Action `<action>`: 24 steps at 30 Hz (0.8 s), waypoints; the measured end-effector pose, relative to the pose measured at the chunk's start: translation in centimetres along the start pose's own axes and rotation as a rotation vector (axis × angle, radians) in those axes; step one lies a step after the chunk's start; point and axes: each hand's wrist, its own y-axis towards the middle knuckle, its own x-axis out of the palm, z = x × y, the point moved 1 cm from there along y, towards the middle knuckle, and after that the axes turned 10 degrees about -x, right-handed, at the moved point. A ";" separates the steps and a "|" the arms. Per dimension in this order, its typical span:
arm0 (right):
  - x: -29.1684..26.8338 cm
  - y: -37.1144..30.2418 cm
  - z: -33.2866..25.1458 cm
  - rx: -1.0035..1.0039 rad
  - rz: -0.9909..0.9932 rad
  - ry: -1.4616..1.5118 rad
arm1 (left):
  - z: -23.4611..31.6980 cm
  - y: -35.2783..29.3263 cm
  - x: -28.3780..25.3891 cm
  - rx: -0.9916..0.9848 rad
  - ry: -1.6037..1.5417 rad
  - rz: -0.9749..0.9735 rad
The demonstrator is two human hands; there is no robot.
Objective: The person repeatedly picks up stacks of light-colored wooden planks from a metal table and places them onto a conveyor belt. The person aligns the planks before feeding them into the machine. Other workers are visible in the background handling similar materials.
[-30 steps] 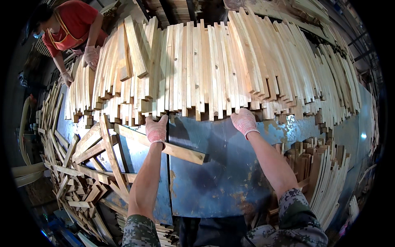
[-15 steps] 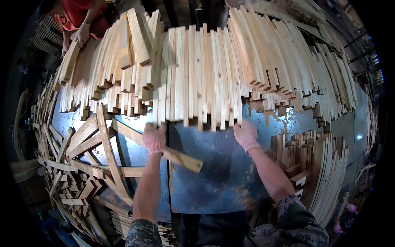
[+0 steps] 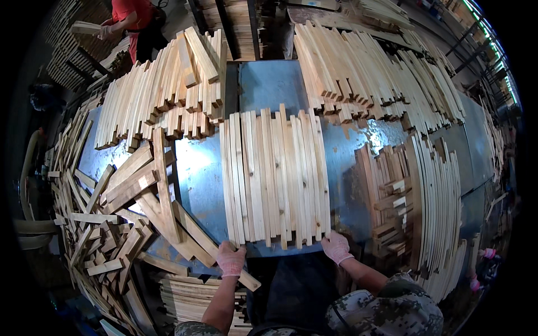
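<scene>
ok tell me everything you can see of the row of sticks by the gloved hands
The row of sticks looks like pale wood: long, narrow pieces side by side, some with dark knots, ends uneven. It lies on the bluish metal table, running lengthwise from the person. The left hand and right hand touch its near corners.

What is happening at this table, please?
A person's gloved left hand and right hand are at the two near corners of a row of wooden strips, lying side by side on the blue-grey table. Loose boards are jumbled to the left of the row. At the far left, a co-worker in red holds some wood.
</scene>
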 end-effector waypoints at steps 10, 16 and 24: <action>-4.2 10.9 3.3 -0.355 0.417 0.317 | 3.8 8.5 -4.0 0.201 0.171 -0.144; -0.6 17.3 0.3 -0.338 0.453 0.275 | 9.0 12.9 0.2 0.147 0.128 -0.148; -3.0 15.4 -0.9 -0.189 0.223 1.179 | 8.9 11.2 0.5 -0.094 -0.529 -0.464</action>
